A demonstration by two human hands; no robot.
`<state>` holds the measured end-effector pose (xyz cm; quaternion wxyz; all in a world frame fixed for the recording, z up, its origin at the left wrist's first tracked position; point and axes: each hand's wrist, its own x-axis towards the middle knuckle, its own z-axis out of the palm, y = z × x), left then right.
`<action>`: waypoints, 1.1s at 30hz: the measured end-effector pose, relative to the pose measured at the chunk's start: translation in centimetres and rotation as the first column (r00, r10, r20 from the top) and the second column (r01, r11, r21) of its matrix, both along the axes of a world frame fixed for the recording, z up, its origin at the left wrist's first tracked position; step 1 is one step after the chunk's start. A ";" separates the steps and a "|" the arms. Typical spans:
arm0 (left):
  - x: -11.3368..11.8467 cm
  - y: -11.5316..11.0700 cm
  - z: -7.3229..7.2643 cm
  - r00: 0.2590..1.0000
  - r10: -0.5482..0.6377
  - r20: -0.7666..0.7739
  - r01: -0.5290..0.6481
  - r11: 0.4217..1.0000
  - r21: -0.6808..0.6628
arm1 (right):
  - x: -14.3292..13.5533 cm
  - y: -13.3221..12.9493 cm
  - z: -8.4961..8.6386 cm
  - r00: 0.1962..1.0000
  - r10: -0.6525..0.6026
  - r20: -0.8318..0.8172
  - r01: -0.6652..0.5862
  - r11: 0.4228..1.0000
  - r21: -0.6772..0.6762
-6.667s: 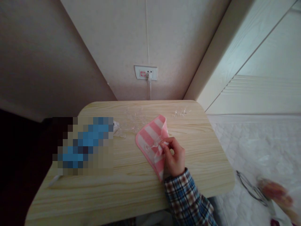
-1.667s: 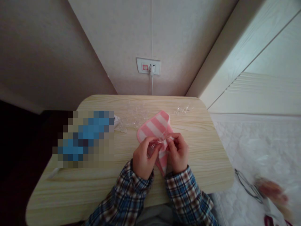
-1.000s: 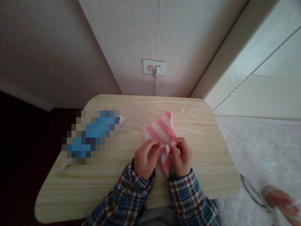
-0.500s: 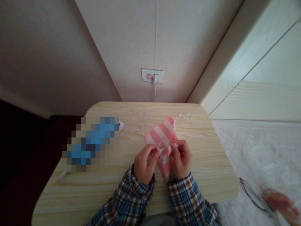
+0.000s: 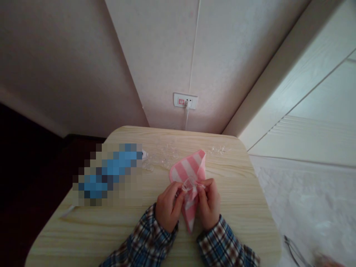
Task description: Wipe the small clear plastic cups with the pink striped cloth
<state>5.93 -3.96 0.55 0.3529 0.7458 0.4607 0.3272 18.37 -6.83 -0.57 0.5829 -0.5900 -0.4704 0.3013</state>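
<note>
We find the left hand (image 5: 168, 207) clamped, thumb to finger, on a clear plastic piece (image 5: 189, 183); the right hand (image 5: 208, 204) pinches the striped cloth (image 5: 183, 170) against it. Piece at mid-bench (image 5: 241, 211), between the hands; fingers hide its ends, so we cannot fix its long axis. Cloth beneath: long axis roughly 12:30 to 6:30, corner folded at 1 o'clock. Loose clear pieces (image 5: 164, 162), outlines faint, toward 10–11; more at 1. Blue object (image 5: 122, 163), pixelated, toward 9–10. Wall socket (image 5: 176, 101) at 12, holding one plug (image 5: 188, 105).

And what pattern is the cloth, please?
The cloth has pink and white stripes, in the head view.
</note>
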 end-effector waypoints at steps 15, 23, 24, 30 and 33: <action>0.2 0.0 0.1 0.992 0.123 0.003 -0.123 0.992 0.028 | 1.9 4.3 1.5 0.858 0.137 0.495 -0.343 0.871 0.353; 2.3 -0.1 0.2 0.995 0.100 -0.010 -0.098 0.988 0.116 | 3.2 4.8 0.9 0.958 -0.068 0.279 -0.019 0.954 0.299; 2.4 -0.2 0.1 0.991 0.131 -0.010 -0.128 0.983 0.133 | 3.2 4.8 1.0 0.959 -0.040 0.282 -0.050 0.951 0.304; 2.7 0.0 -0.7 0.955 0.296 -0.009 -0.291 0.946 0.144 | 3.6 5.5 1.8 0.943 0.011 0.333 -0.123 0.941 0.317; 3.4 0.5 -0.4 0.953 0.303 -0.026 -0.296 0.944 0.148 | 4.2 5.6 2.0 0.943 0.026 0.333 -0.136 0.940 0.313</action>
